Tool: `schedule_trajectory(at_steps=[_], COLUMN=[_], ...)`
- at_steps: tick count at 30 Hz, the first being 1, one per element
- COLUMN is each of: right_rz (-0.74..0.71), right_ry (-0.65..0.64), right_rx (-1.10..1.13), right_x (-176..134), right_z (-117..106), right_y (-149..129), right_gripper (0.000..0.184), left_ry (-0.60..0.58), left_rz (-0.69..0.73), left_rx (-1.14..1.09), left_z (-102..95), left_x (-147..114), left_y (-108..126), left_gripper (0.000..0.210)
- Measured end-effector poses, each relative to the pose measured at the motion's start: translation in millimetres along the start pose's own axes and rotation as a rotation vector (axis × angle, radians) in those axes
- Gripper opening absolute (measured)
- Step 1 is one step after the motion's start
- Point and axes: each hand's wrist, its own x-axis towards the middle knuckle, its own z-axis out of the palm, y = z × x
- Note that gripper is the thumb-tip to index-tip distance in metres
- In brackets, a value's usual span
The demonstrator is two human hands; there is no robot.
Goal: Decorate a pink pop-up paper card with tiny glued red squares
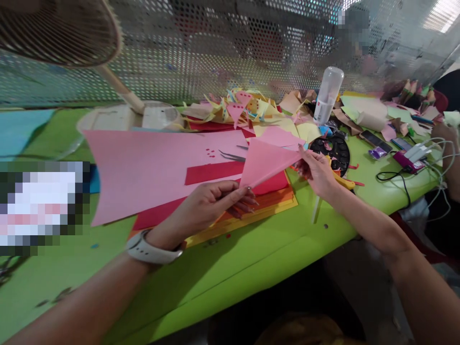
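A pink paper triangle [266, 160], seemingly folded, is held up between my two hands. My left hand [215, 199] pinches its lower left corner, while my right hand [316, 170] pinches its pointed right end. Beneath and behind it lies a large pink sheet [151, 167] with a red paper strip [204, 174] and several small red bits [210, 153] on top. The grey tips of tweezers [232, 157] stick out from behind the triangle. Under my left hand is a stack of red, orange and yellow paper [287, 200].
Behind the sheet stand a fan [132, 103] and a pile of paper bunting [239, 108]. A clear bottle [327, 98], a black palette [334, 148], phones [376, 142] and cables are to the right. Another person's arm [451, 153] shows at the right edge. A blurred-out screen [39, 206] lies left.
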Motion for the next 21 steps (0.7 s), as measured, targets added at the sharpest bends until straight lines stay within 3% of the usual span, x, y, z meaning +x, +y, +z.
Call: schedule_trajectory(at_steps=[7,21], right_rz=[0.088,0.018], right_ry=[-0.139,-0.093], right_rx=[-0.053,0.013], right_x=[-4.3,-3.3], right_z=[1.8,0.7], right_y=[12.6,12.5], right_gripper=[0.047,0.041], left_ry=[0.018,-0.02], left_rz=[0.051,-0.045], left_rx=[0.027,-0.04], left_z=[4.8,1.8], left_x=[1.0,0.5], left_y=[-3.9,-2.8], left_gripper=[0.041,0.045])
